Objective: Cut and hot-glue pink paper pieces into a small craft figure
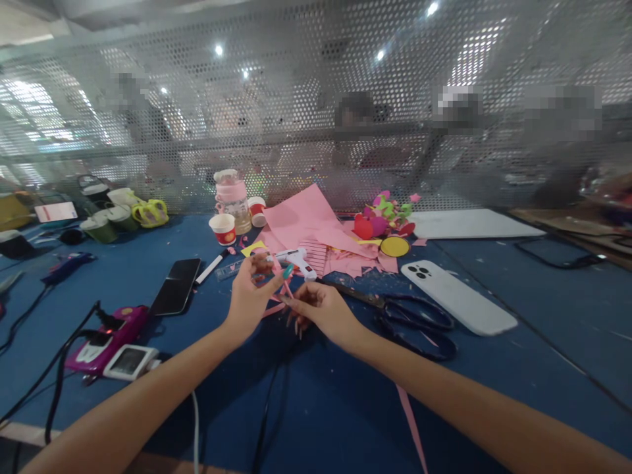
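Both hands meet over the blue table, working on a thin pink paper strip (275, 309) that is bent into a loop or crossing. My left hand (249, 289) pinches its upper part between thumb and fingers; a teal nail shows on the thumb. Lower down, my right hand (323, 306) has its fingertips closed on the same strip. Just beyond the hands lies a white glue gun (299, 258), partly hidden. Large dark-handled scissors (417, 313) lie to the right of my right hand. Another pink strip (411, 421) shows below my right forearm.
Pink paper sheets (306, 214), foam shapes (378, 220) and a yellow disc (395, 246) lie at the back. On the right is a white phone (459, 299); on the left, a black phone (176, 286) and a purple power strip (108, 336) with cables. A perforated screen (296, 99) stands behind.
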`<state>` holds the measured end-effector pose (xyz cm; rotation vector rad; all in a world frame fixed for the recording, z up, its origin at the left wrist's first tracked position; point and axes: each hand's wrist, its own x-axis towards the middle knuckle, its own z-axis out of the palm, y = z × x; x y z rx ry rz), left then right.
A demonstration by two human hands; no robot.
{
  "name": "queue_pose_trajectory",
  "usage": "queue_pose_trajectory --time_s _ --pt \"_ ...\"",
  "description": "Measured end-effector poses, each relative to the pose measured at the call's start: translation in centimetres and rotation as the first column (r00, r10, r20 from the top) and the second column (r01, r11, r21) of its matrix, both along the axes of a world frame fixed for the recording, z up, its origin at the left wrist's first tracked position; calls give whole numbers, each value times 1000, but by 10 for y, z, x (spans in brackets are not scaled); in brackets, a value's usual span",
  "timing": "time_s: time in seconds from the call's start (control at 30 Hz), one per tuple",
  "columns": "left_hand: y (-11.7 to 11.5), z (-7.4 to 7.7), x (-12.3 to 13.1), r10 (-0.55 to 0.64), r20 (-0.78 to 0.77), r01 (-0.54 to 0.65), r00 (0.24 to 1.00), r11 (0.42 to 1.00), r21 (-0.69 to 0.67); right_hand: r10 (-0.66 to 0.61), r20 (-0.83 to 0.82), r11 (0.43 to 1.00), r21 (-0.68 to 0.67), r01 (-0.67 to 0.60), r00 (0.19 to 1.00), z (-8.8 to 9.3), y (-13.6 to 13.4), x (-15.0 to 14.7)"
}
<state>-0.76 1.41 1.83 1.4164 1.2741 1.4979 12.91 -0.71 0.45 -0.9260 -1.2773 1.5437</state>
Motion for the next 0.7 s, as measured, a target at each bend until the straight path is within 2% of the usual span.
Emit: queue_pose_trajectory --time_s 0.1,0.2,0.47,0.7 --pt "0 1 0 35 -54 -34 998 999 21 -21 9 1000 10 21 1000 -2 0 0" --pt "-1 2 0 4 -57 -4 998 1000 -8 -22 6 1000 0 22 1000 -3 1 -1" --pt "-1 3 1 -63 70 66 996 997 -49 1 1 1000 -8 -1 1000 -6 0 -1" --pt "-1 3 2 -147 123 155 982 986 -59 -20 5 1000 1 20 1000 -5 1 -1"
